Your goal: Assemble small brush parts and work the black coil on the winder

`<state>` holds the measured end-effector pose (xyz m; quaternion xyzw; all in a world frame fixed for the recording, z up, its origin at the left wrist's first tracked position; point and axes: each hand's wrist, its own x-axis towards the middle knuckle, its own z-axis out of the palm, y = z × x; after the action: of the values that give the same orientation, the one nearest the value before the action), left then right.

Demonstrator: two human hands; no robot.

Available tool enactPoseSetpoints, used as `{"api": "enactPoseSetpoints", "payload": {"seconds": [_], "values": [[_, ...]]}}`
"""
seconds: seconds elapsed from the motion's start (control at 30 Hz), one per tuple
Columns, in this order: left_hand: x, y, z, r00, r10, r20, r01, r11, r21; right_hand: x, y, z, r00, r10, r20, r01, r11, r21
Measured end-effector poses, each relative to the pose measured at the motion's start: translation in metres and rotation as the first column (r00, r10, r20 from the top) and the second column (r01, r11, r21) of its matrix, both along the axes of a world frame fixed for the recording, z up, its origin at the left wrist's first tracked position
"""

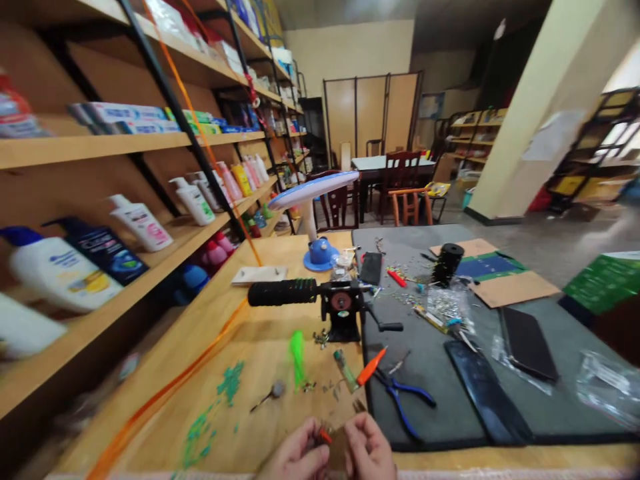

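Observation:
Both my hands meet at the bottom middle of the view, just above the wooden table [260,347]. My left hand [295,455] and my right hand [369,448] have their fingers curled round a small brown object [339,455] with an orange bit at its top; I cannot make out what it is. Just beyond the hands lie blue-handled pliers [403,397], an orange-handled tool [371,367] and a small green-handled tool [345,370]. A black hand-crank device with a long foam grip [300,292] stands further back.
Shelves with bottles and boxes [125,227] run along the left. An orange ribbon [165,393] crosses the table. A grey mat [440,373] carries dark phones [527,343], bags of small parts and a black spool [447,262]. A blue desk lamp [314,200] stands behind.

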<state>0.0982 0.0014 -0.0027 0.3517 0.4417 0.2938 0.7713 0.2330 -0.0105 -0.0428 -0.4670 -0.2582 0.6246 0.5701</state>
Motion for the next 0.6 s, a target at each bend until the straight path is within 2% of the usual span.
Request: {"api": "enactPoseSetpoints", "payload": {"seconds": [0.13, 0.2, 0.43, 0.6], "values": [[-0.013, -0.016, -0.014, 0.980, 0.199, -0.015, -0.199, 0.980, 0.010, -0.012, -0.012, 0.001, 0.992, 0.080, 0.095, -0.080, 0.997, -0.005], [-0.018, -0.022, -0.018, 0.970, 0.242, -0.017, -0.242, 0.970, -0.005, -0.018, -0.018, 0.003, 0.982, 0.129, 0.134, -0.130, 0.992, -0.005], [-0.032, -0.031, -0.024, 0.957, 0.291, 0.006, -0.289, 0.952, -0.105, -0.031, -0.027, -0.004, 0.955, 0.243, 0.173, -0.237, 0.970, -0.053], [-0.037, -0.037, -0.027, 0.963, 0.270, 0.018, -0.268, 0.961, -0.074, -0.033, -0.024, -0.002, 0.945, 0.239, 0.222, -0.230, 0.971, -0.064]]}}
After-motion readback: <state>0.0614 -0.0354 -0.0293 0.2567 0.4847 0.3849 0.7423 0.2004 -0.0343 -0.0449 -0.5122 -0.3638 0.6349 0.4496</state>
